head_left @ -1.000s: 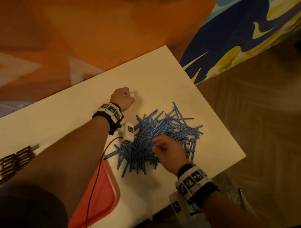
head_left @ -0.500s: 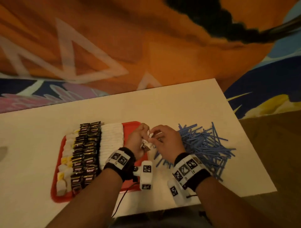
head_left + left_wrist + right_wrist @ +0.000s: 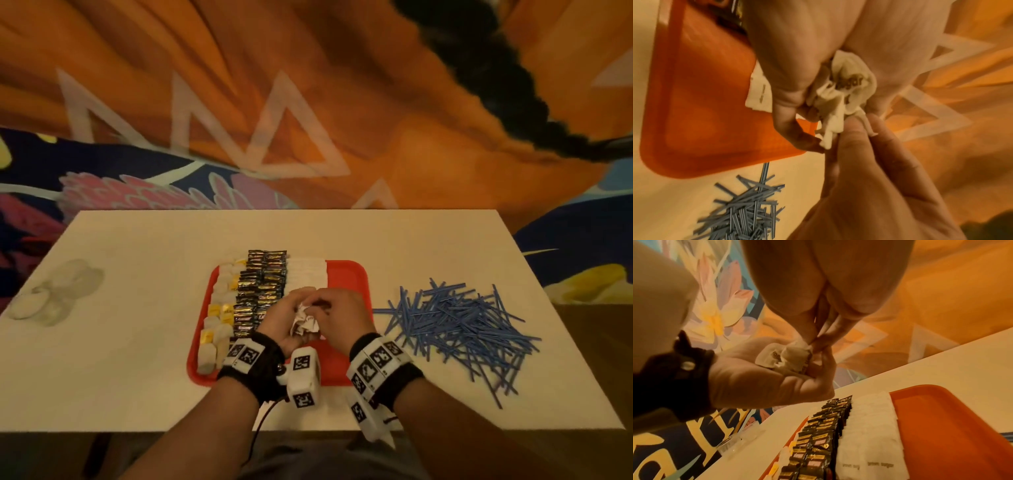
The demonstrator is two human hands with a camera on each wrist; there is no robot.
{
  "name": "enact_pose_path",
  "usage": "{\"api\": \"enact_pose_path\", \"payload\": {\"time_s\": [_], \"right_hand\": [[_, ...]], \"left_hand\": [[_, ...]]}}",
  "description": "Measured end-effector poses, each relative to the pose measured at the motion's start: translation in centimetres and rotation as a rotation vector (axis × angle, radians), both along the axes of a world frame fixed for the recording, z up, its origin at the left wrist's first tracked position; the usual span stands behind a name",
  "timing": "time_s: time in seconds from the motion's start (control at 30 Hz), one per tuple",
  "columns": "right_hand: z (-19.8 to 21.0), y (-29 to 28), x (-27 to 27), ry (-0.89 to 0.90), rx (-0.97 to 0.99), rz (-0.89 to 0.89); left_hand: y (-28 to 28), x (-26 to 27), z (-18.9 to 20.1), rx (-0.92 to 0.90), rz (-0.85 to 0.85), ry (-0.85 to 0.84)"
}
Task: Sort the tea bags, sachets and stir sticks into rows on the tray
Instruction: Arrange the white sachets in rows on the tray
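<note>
A red tray [image 3: 346,274] lies mid-table. On it run a left row of white and yellow tea bags [image 3: 219,308], a row of dark sachets [image 3: 262,281] and a row of white sugar sachets [image 3: 306,270]. Over the tray's middle, my left hand [image 3: 291,308] cups a crumpled bunch of white sugar sachets [image 3: 305,323]. My right hand [image 3: 325,305] pinches that bunch's edge. The bunch [image 3: 846,91] shows the word "sugar" in the left wrist view. In the right wrist view it [image 3: 785,358] lies in the left palm. Blue stir sticks [image 3: 459,322] lie heaped right of the tray.
Clear plastic containers [image 3: 54,291] stand at the table's left end. The white table [image 3: 137,377] backs onto a painted orange wall. The tray's right half [image 3: 951,426] is bare red, and the stick pile [image 3: 744,211] reaches close to the tray's corner.
Both hands left the stick pile area and came together over the tray, now holding the crumpled sachets. The head view swung left so that the whole tray shows.
</note>
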State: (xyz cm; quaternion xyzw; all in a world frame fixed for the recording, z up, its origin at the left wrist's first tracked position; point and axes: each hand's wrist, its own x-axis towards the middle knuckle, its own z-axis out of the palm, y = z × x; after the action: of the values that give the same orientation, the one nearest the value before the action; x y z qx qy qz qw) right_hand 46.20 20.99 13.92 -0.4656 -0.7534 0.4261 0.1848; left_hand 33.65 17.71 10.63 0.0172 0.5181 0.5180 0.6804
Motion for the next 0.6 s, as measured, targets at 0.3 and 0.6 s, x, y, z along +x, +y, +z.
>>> {"api": "enact_pose_path", "payload": {"time_s": [0.3,0.6], "right_hand": [[0.0,-3.2,-4.3,-0.028,0.063,-0.061],[-0.5,-4.6,-5.4,0.165,-0.082,-0.231]], "left_hand": [[-3.9,-5.5,0.4,-0.006,-0.173,-0.072],[-5.4,-7.4,1.0,-0.036,-0.186,-0.295]]}}
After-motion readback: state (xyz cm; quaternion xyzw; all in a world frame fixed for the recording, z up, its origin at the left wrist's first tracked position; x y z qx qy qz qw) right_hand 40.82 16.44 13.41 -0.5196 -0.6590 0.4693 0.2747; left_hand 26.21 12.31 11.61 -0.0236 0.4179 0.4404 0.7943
